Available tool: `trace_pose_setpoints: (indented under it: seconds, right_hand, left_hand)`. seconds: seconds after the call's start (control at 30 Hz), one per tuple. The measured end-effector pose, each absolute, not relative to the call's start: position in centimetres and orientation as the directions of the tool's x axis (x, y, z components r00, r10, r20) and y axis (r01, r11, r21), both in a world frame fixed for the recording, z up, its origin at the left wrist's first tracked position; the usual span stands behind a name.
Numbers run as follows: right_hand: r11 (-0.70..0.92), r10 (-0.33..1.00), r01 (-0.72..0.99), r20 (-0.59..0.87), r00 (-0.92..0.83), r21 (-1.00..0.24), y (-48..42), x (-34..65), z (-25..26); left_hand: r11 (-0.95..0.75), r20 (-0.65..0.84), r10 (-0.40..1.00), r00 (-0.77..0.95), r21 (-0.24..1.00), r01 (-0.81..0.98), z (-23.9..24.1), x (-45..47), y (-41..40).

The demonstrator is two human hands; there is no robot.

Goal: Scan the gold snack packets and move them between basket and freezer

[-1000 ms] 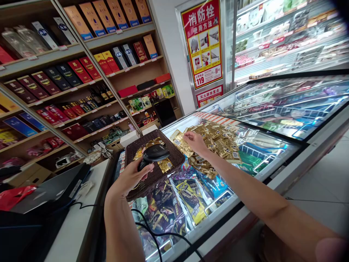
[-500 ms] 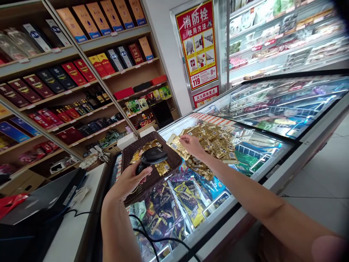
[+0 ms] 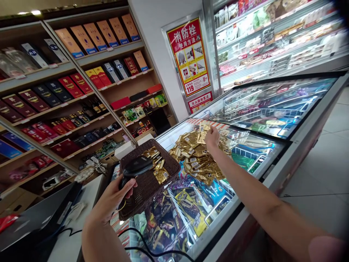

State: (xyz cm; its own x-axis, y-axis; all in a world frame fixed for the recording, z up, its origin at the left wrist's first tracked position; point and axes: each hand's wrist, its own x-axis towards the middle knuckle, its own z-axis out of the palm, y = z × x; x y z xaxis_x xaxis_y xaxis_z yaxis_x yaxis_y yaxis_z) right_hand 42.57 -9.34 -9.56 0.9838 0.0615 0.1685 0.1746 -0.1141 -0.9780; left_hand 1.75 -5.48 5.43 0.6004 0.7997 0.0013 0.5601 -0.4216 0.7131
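A black handheld barcode scanner is gripped by its handle in my left hand, its head over a dark brown woven basket. Several gold packets lie inside that basket. My right hand is closed on a gold foil packet, lifted at the far side of a spread pile of similar gold packets. The pile rests on the glass lid of a chest freezer, right of the basket.
Yellow and blue ice-cream packs show through the freezer glass. A black cable runs across the front. To the left are a white counter and a dark monitor. Shelves of boxed bottles stand behind.
My right hand has moved from beside the basket to the right across the pile, with a gold packet in its fingers. The scanner in my left hand has shifted left and slightly down.
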Motion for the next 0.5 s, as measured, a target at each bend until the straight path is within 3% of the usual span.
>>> trace_pose_setpoints:
  seconds: [0.07,0.13,0.37,0.5]
  right_hand:
    - [-0.174,-0.021,0.184,0.191,0.981,-0.967,-9.9,43.8,-9.7]
    - [-0.246,-0.017,0.217,0.228,0.974,-0.945,-10.2,44.7,-9.9]
    - [-0.368,0.264,0.413,0.332,0.905,-0.833,-9.8,45.2,-10.9]
    - [-0.472,0.327,0.479,0.357,0.875,-0.74,-9.5,45.0,-11.3]
  left_hand:
    - [-0.419,0.007,0.803,0.596,0.718,0.556,5.3,1.3,-5.1]
    - [-0.429,0.017,0.798,0.602,0.718,0.548,5.3,1.0,-4.9]
    - [-0.463,0.04,0.802,0.596,0.671,0.579,5.8,1.6,-5.6]
    - [-0.476,0.056,0.795,0.604,0.674,0.565,5.9,1.6,-5.8]
